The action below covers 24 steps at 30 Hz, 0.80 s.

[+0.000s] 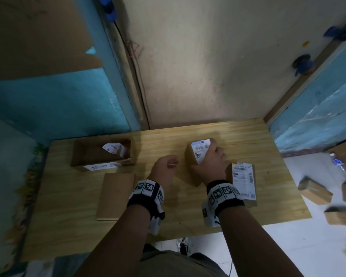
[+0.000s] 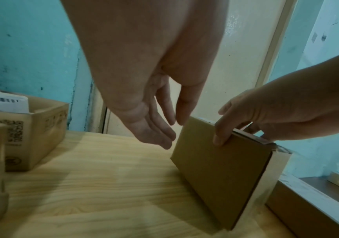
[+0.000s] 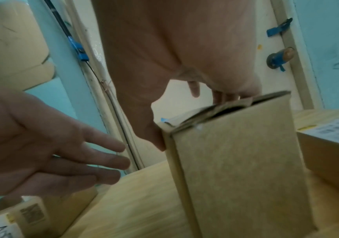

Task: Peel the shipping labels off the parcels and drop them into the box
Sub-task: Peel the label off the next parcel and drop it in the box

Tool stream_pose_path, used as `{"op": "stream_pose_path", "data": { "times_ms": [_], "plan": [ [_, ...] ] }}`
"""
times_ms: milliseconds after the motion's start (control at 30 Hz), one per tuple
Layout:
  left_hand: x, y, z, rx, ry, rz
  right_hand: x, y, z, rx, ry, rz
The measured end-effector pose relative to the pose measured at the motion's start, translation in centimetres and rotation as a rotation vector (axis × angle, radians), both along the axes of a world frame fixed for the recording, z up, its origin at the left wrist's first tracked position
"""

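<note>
My right hand [image 1: 212, 160] grips a small brown parcel [image 1: 196, 156] tilted up on the wooden table [image 1: 168, 136], thumb on its left side and fingers over the top. Its white shipping label [image 1: 201, 149] faces up. In the right wrist view the parcel [image 3: 237, 161] stands on edge under the fingers [image 3: 221, 96]. My left hand [image 1: 166, 166] hovers just left of it, fingers straight and empty [image 2: 154, 128]. An open cardboard box [image 1: 102, 152] at the table's back left holds a peeled label [image 1: 113, 148]. A second labelled parcel [image 1: 244, 182] lies at my right wrist.
A flat brown parcel without a label [image 1: 116, 194] lies in front of the box. Several more parcels [image 1: 316, 190] sit on the floor to the right. A door [image 1: 208, 66] and blue walls stand close behind the table.
</note>
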<state>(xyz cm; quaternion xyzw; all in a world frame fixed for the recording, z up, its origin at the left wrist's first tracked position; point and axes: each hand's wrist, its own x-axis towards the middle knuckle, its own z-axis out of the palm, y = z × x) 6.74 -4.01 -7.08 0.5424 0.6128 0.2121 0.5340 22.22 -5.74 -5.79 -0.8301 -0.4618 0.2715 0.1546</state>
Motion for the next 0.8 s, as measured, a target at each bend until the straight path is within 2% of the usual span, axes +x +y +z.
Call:
{"op": "stream_pose_path", "data": {
  "times_ms": [100,200,367,600,700,800],
  "plan": [
    [-0.2,0.0,0.6,0.003,-0.039,-0.014,-1.6,-0.2,0.1,0.021,0.051,0.078],
    [-0.3,-0.1,0.4,0.019,-0.074,0.012,-3.7,-1.2,-0.4,0.016,0.011,0.121],
    [-0.8,0.1,-0.6,0.025,0.044,-0.008,-5.8,-2.5,-1.6,-0.004,-0.034,0.14],
    [-0.2,0.3,-1.1,0.093,0.085,0.08,-4.8,-2.2,-2.4,-0.117,0.241,0.121],
    [0.2,0.5,-0.7,0.198,0.154,0.106,-4.7,-2.1,-2.6,-0.096,0.277,0.108],
    [0.7,0.9,-0.4,0.205,0.2,0.134,-4.7,-2.1,-2.6,-0.092,0.267,0.127]
  ]
}}
